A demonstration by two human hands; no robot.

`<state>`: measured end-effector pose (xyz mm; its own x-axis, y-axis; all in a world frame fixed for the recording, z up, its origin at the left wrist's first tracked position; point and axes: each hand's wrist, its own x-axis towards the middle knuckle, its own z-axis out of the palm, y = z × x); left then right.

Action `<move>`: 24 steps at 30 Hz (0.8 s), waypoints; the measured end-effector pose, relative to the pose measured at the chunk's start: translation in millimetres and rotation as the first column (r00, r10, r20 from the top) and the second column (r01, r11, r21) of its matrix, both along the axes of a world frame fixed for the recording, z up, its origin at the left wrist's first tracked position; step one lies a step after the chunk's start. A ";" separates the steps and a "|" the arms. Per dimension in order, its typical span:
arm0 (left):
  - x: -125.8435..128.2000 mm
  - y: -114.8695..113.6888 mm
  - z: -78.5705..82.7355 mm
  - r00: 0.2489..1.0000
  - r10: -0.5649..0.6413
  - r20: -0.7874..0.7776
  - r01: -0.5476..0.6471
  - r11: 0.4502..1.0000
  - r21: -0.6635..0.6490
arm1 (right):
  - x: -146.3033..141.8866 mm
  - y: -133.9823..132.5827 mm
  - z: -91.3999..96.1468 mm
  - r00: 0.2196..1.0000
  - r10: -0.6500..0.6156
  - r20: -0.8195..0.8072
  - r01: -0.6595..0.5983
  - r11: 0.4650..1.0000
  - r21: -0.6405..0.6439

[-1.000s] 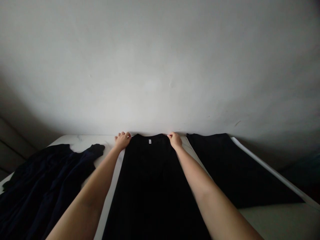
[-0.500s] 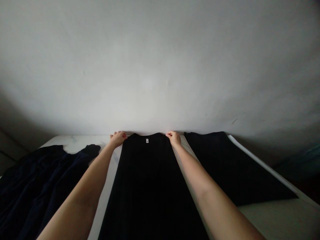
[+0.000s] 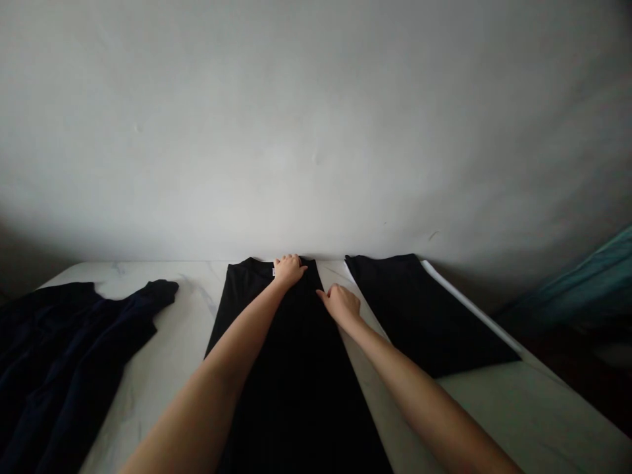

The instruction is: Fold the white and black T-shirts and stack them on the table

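A long black sleeveless garment (image 3: 291,395) lies flat in front of me, its neckline at the far edge by the wall. The small white neck label (image 3: 274,271) shows beside my left hand (image 3: 289,268). That hand rests on the cloth at the neckline, fingers forward and thumb apart, holding nothing. At the garment's right edge, just below the shoulder, my right hand (image 3: 343,303) has its fingers curled, with thumb and fingertip closed at the cloth. The hand hides part of what lies between its fingers.
On the left, a dark navy garment (image 3: 64,368) is spread in loose wrinkles. A neatly folded black cloth (image 3: 419,316) lies to the right, along a white strip (image 3: 469,303). All rest on a white marbled table (image 3: 172,329) against a grey wall (image 3: 296,131).
My left hand has left the left shoulder and moved right, onto the neckline. My right hand has come nearer, down the right edge from the shoulder. The view has shifted slightly.
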<state>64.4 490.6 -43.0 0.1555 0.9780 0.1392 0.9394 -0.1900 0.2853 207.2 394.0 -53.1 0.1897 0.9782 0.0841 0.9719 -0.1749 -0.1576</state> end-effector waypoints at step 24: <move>4.2 4.1 -20.1 0.998 0.065 -0.013 -0.064 0.994 0.090 | -17.3 -6.7 -14.2 0.998 -0.024 0.062 0.016 0.992 0.122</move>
<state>68.6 494.7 -63.1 0.0954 0.9698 0.2246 0.9549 -0.1529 0.2546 189.8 387.3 -67.3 0.1995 0.9561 0.2146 0.9771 -0.1776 -0.1172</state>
